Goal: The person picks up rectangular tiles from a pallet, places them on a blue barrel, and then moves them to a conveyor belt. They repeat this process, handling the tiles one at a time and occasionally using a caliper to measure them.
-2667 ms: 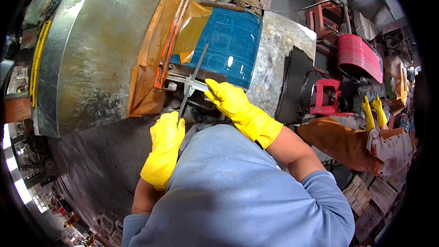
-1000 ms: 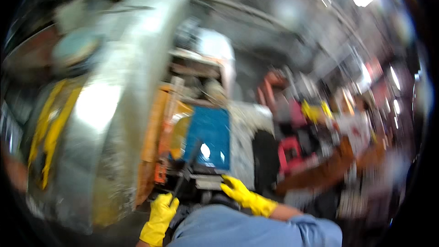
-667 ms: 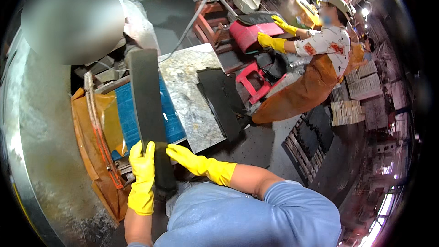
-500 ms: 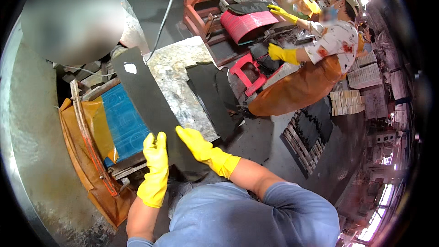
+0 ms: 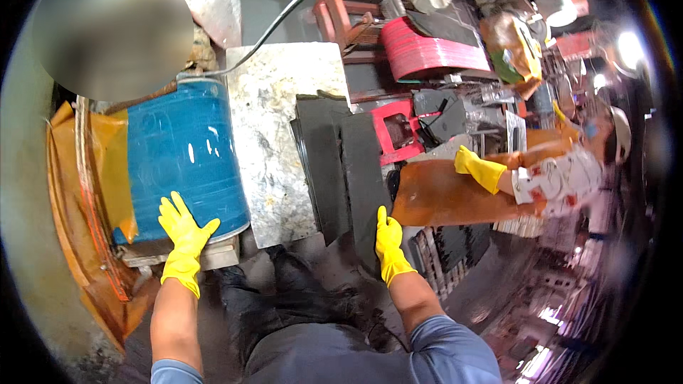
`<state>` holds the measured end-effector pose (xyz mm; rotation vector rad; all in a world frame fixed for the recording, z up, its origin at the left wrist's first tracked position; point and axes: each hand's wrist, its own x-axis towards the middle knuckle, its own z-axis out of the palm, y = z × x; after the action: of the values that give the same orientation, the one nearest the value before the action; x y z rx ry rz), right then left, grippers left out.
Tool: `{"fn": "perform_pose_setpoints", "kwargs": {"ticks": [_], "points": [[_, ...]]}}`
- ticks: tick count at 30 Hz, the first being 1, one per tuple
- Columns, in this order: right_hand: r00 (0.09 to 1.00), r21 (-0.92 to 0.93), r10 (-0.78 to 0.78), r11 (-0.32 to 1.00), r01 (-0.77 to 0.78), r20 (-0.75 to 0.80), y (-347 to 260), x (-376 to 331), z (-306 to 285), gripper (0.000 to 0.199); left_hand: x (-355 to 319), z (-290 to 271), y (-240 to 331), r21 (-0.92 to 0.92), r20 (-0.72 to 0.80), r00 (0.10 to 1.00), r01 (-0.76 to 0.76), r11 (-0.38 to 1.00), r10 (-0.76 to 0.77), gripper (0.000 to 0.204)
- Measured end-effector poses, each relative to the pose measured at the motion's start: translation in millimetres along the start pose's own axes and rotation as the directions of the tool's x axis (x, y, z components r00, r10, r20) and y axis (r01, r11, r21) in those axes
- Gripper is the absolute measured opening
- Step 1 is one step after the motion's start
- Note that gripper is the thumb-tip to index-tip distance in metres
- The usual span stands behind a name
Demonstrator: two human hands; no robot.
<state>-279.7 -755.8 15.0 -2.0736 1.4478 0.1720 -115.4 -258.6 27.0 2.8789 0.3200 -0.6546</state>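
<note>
Both my hands wear yellow rubber gloves. My left hand (image 5: 183, 236) is open, fingers spread, over the near edge of a wet blue curved surface (image 5: 181, 156); whether it touches is hard to tell. Out to the right, my right hand (image 5: 391, 245) is closed round the near right edge of a long dark flat slab (image 5: 364, 185); part of its grip is hidden. That slab lies along the right side of a stack of dark slabs (image 5: 316, 149). The stack rests on a pale mottled stone board (image 5: 274, 135).
A co-worker in an orange apron (image 5: 455, 195) stands to the right, with a yellow glove (image 5: 480, 169) near. Beyond are a red plastic stool (image 5: 398, 144) and a pink curved surface (image 5: 434, 50). An orange sheet (image 5: 67, 199) hangs at left; a grey hose (image 5: 284, 14) crosses the top.
The dark slab that lay over the blue surface's right side is gone from there, uncovering it. My hands have moved apart, left one leftward, right one rightward. The co-worker's near arm has lowered.
</note>
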Motion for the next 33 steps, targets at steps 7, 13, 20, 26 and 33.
{"fn": "perform_pose_setpoints", "kwargs": {"ticks": [7, 13, 20, 26, 33], "points": [[0.996, 0.032, -0.048, 0.998, 0.050, -0.078, -8, 107, 55, 0.072, 0, 21, -11, 0.023, -0.130, 0.987, -0.094, 0.995, 0.096, 0.145], [0.880, -0.056, -0.430, 0.902, 0.428, -0.201, -18, 134, 112, 0.056, 1, 32, -16, 0.052, -0.185, 0.975, -0.115, 0.992, 0.123, 0.148], [0.848, -0.378, -0.491, 0.837, 0.397, -0.198, -5, 136, 133, 0.063, 0, 25, -9, 0.080, -0.153, 0.981, -0.109, 0.991, 0.121, 0.146], [0.833, -0.399, -0.551, 0.773, 0.493, -0.039, -43, 124, 117, 0.060, -5, 9, -8, -0.002, -0.139, 0.982, -0.128, 0.992, 0.126, 0.140], [0.319, -0.136, -0.948, 0.313, 0.940, 0.017, -82, -14, 154, 0.059, -47, 21, -86, -0.313, -0.332, 0.883, -0.436, 0.844, 0.333, 0.089]]}}
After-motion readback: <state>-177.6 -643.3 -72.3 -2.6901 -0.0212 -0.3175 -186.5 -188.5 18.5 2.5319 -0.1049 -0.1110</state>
